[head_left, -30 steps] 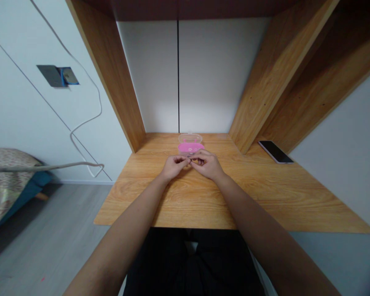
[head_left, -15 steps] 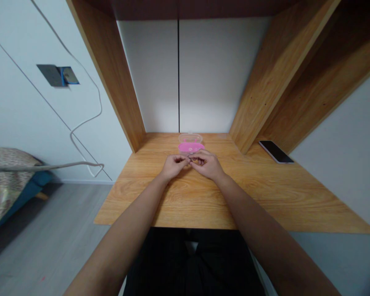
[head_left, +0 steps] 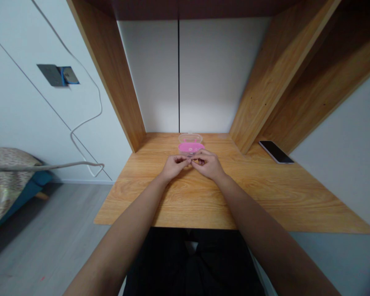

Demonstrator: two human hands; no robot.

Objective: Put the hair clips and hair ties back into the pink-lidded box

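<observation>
My left hand (head_left: 174,166) and my right hand (head_left: 207,164) meet fingertip to fingertip above the wooden desk. Both are closed in a pinch. Whatever lies between the fingertips is too small and too covered to name. Just beyond the fingers sits a small pink case (head_left: 185,146) with its clear lid (head_left: 190,137) folded back toward the wall. A few small round shapes show in the pink part. My right fingers hide its front right edge.
The wooden desktop (head_left: 191,205) runs between upright wood panels (head_left: 111,74). A phone (head_left: 276,152) lies flat at the right, by the wall. At the left a white cable (head_left: 100,102) hangs near an uncovered wall socket (head_left: 69,75), and a cloth-covered bed (head_left: 9,172) stands below.
Very little differs. The fingertips have shifted slightly against each other, while the case, the phone and both arms stay where they were.
</observation>
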